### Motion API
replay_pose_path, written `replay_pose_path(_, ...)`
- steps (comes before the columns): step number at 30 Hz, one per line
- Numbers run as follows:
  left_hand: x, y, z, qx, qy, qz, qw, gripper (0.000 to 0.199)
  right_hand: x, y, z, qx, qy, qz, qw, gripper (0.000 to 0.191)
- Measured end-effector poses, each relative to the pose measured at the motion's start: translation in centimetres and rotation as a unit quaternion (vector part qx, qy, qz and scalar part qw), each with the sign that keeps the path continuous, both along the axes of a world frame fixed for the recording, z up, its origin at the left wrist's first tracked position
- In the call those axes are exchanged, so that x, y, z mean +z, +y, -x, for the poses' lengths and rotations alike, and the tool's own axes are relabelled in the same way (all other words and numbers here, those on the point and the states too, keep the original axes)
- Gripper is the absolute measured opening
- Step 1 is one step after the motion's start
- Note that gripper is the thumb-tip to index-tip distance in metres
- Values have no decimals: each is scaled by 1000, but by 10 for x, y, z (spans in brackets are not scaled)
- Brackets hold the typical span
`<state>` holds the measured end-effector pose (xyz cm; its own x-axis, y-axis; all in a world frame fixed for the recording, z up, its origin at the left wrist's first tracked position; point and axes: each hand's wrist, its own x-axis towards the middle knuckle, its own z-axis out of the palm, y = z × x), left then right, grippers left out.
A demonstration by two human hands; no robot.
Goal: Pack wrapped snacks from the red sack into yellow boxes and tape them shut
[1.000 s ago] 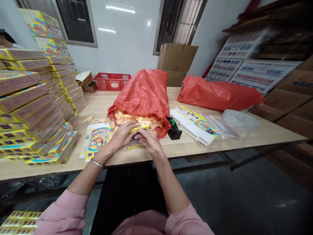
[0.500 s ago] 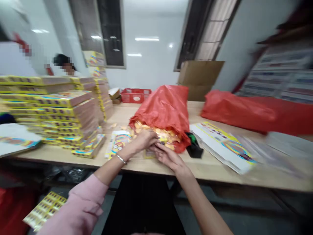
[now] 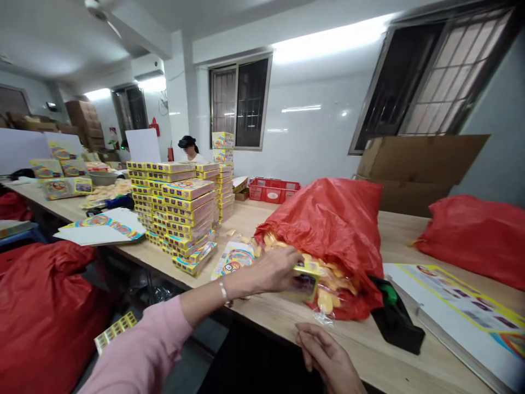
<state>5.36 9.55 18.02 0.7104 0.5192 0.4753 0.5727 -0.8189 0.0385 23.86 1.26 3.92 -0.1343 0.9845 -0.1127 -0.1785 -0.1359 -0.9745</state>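
Note:
My left hand [image 3: 275, 269], a silver bangle on its wrist, is closed on a small yellow-edged box [image 3: 304, 283] standing on the table. Its fingers partly hide the box top. Behind it, a red woven sack [image 3: 328, 219] lies with its mouth toward me, spilling orange pieces in clear wrappers [image 3: 326, 300]. My right hand [image 3: 322, 350] hovers at the table's front edge, apart from the box, loosely bent with nothing in it. A printed flat carton [image 3: 235, 257] lies left of my left hand.
Stacked yellow boxes [image 3: 176, 210] rise at the left. A black tape dispenser [image 3: 400, 323] and flat printed cartons [image 3: 463, 306] lie at the right. Behind are a red basket [image 3: 274, 191] and a brown carton [image 3: 418, 164]. A person [image 3: 191, 150] sits beyond the stacks.
My right hand has drawn back from the left hand toward the table edge. The left hand stays at the sack's mouth, now with the box visible. The view has swung left.

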Motion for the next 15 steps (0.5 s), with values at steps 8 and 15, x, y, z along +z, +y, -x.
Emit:
replay_pose_path(8,129,-30,153,234,-104,-240,936,21,-23,-7,-44,-61,-81,22,995,46)
replay_pose_path(15,130,-19,239,378,-46,-205,902,30,0,31,38,-44,-158,-146,975,39)
